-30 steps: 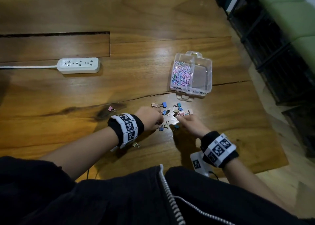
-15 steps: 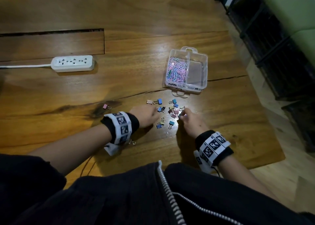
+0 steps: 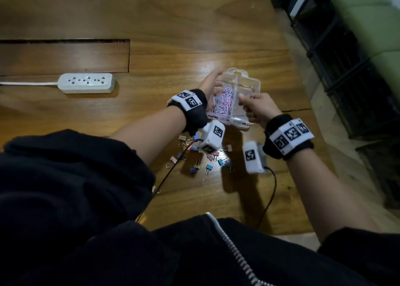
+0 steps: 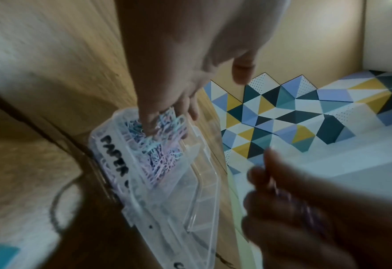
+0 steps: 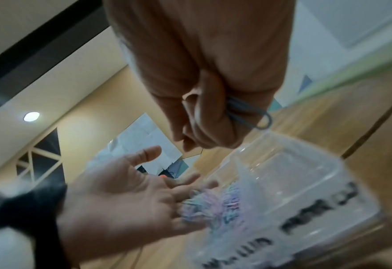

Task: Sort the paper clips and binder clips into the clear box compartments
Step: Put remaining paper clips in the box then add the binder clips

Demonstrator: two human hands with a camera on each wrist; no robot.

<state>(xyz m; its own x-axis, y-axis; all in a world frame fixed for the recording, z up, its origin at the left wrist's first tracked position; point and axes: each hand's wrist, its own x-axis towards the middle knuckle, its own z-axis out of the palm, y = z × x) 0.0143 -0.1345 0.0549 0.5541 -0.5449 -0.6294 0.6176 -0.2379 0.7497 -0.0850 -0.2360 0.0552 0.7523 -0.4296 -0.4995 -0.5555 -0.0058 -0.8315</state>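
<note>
A white power strip [image 3: 86, 83] lies on the bench [image 3: 173, 25] well left of the hands. The left hand [image 3: 211, 84], fingers spread wide, dips into the clear box's [image 3: 249, 84] paper clips [image 3: 223, 100]. The right hand [image 3: 257, 108], over the box's other compartment, pinches a blue paper clip [image 5: 252, 116]. Binder clips [image 3: 201, 158] lie scattered below both wrists.

The room is dim, and the head view is dark at its edges. A bright glare lies on the wooden table [image 3: 194, 64] just far of the clear box [image 3: 242, 86], so the light comes from above. A round ceiling lamp [image 5: 31, 116] shows in the right wrist view. Soft shadows fall near the arms. Both wrist views are blurred by motion; the right hand [image 4: 305, 209] is dark and unsharp there. Straight lines bend at the borders.
</note>
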